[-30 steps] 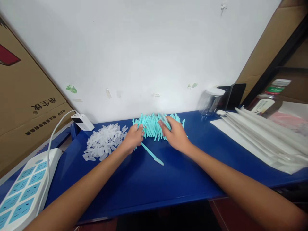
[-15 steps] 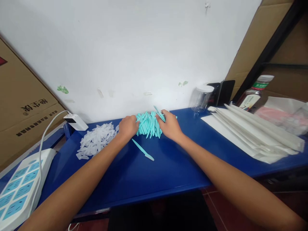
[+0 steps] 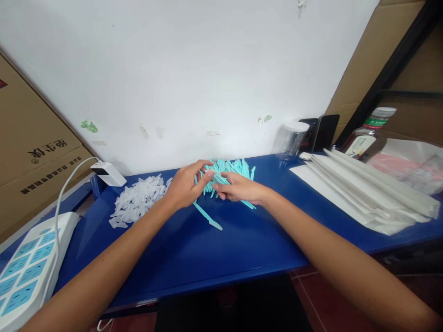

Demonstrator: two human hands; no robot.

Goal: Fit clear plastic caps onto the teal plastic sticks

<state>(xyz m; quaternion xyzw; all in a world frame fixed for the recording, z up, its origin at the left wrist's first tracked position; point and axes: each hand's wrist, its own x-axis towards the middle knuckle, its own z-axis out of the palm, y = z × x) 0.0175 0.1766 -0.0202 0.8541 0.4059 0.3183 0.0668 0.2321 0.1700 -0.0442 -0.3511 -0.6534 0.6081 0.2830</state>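
- Half a second ago the hands were spread to either side of the teal heap [image 3: 232,167], cupping it; now they have come together in front of it.
- The left hand [image 3: 185,188] has its thumb and forefinger pinched on one end of a teal stick [image 3: 249,204], just before the heap.
- The right hand [image 3: 239,189] is curled closed around the same stick, whose far end pokes out below the knuckles and touches the blue table [image 3: 221,258].
- The heap sits at the back of the table against the white wall [image 3: 194,69]. It now looks looser, fanned toward the right.
- A loose stick [image 3: 207,216] lies flat where it lay before, just below the left hand.
- A pile of clear caps [image 3: 136,201] lies close to the left wrist, apart from the teal heap.
- Open blue surface runs from the hands to the near table edge.
- On the left, a power strip [image 3: 24,267] and a white charger [image 3: 105,173] sit by that edge.
- On the right, folded white paper sleeves [image 3: 367,189] crowd the surface, with a clear jar [image 3: 290,139], a dark phone [image 3: 325,131] and a bottle [image 3: 367,133] behind them.
- The cardboard box [image 3: 31,170] carries printed characters and a line of smaller print, both upside down and not clear enough to read.
- The bottle has a green and white label, too small to read.
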